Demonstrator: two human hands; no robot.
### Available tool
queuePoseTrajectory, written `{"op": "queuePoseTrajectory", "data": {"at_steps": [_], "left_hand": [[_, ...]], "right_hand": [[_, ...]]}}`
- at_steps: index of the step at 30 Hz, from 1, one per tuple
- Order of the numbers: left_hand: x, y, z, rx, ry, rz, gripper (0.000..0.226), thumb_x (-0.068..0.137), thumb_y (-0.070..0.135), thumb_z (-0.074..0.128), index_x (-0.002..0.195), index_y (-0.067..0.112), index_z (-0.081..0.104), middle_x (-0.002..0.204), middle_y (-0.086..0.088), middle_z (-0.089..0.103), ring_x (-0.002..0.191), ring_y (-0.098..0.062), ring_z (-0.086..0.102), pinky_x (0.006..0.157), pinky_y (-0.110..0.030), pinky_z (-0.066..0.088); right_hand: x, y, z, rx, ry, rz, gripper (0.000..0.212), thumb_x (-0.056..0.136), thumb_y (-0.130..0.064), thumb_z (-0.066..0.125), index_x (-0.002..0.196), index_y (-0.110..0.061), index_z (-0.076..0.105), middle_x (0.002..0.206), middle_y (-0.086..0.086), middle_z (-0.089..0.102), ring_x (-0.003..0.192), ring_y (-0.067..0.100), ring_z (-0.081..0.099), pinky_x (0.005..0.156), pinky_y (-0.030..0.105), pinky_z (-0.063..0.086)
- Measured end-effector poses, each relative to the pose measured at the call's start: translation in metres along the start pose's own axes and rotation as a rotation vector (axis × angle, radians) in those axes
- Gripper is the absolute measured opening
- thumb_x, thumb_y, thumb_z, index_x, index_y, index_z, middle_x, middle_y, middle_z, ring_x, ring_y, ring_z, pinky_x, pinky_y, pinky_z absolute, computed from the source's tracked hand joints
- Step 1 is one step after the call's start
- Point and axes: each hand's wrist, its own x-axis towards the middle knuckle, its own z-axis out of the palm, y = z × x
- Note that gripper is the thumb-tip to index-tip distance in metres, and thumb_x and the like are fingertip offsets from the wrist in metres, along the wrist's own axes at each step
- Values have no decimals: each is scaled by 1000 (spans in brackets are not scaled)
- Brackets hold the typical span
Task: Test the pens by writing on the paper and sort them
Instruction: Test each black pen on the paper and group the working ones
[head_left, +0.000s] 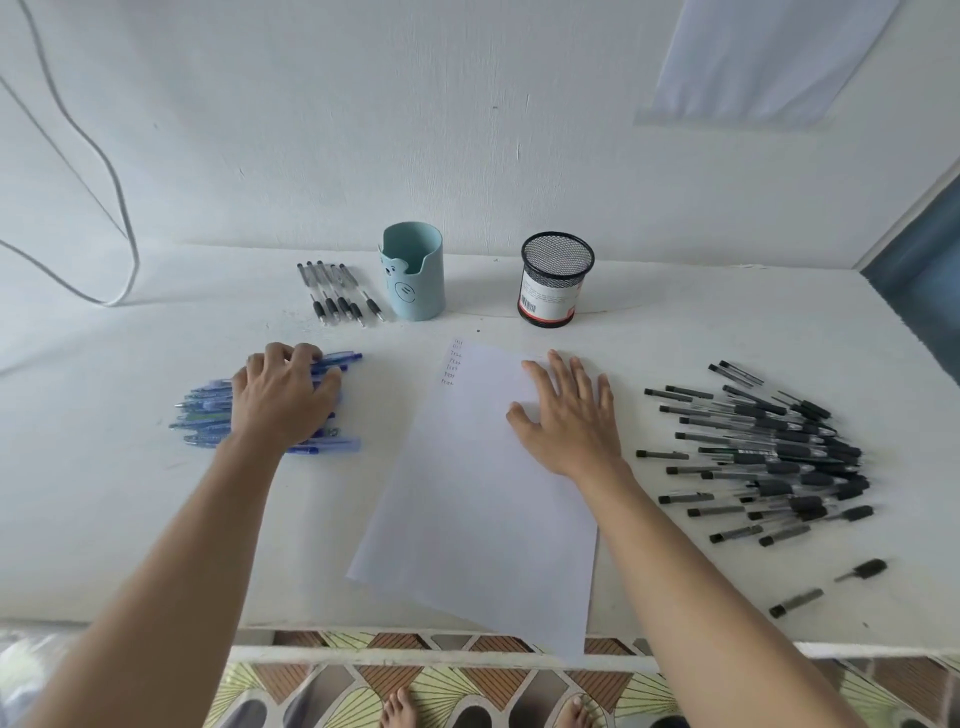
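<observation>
A white sheet of paper (467, 499) lies in the middle of the table, with several small handwritten words near its top left corner. My right hand (566, 415) rests flat on the sheet's upper right part, fingers spread. A pile of blue pens (208, 415) lies on the left. My left hand (283, 397) sits on top of that pile with its fingers curled over the pens at the far side. A large heap of black pens (769, 457) covers the right side. Several black pens (337, 291) lie in a row at the back.
A light blue pen cup (414, 273) and a black mesh pen cup (555, 280) stand at the back by the wall. Two loose black pieces (826, 587) lie near the front right edge. A grey cable (104, 208) hangs on the left wall.
</observation>
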Motion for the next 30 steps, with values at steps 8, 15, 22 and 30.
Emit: {"op": "queuePoseTrajectory", "data": {"at_steps": [8, 15, 22, 30], "left_hand": [[-30, -26, 1, -3, 19, 115, 35, 102, 45, 45, 128, 25, 57, 133, -9, 51, 129, -34, 40, 110, -48, 28], [-39, -30, -7, -103, -1, 149, 59, 93, 56, 24, 124, 24, 63, 132, -7, 55, 130, -34, 41, 109, -49, 28], [-44, 13, -6, -112, 65, 232, 58, 94, 52, 30, 128, 21, 64, 132, -9, 57, 128, -31, 41, 104, -48, 32], [-63, 119, 38, -50, -100, 544, 61, 97, 56, 26, 146, 26, 48, 153, -5, 42, 146, -29, 25, 116, -45, 23]], "right_hand": [[0, 1, -1, -7, -19, 4, 66, 96, -58, 30, 156, -36, 16, 168, -2, 1, 154, 22, -4, 122, 51, -6], [0, 0, -3, 2, -57, 9, 66, 97, -57, 28, 157, -37, 12, 168, -3, -3, 154, 20, -8, 122, 50, -8], [4, 5, -11, 99, -129, 10, 62, 99, -54, 35, 156, -38, 18, 168, -5, -2, 154, 18, -8, 121, 46, -12], [-9, 30, -29, 403, 218, -22, 40, 93, -22, 42, 124, -16, 65, 139, 5, 58, 137, 29, 44, 111, 40, 32]]}}
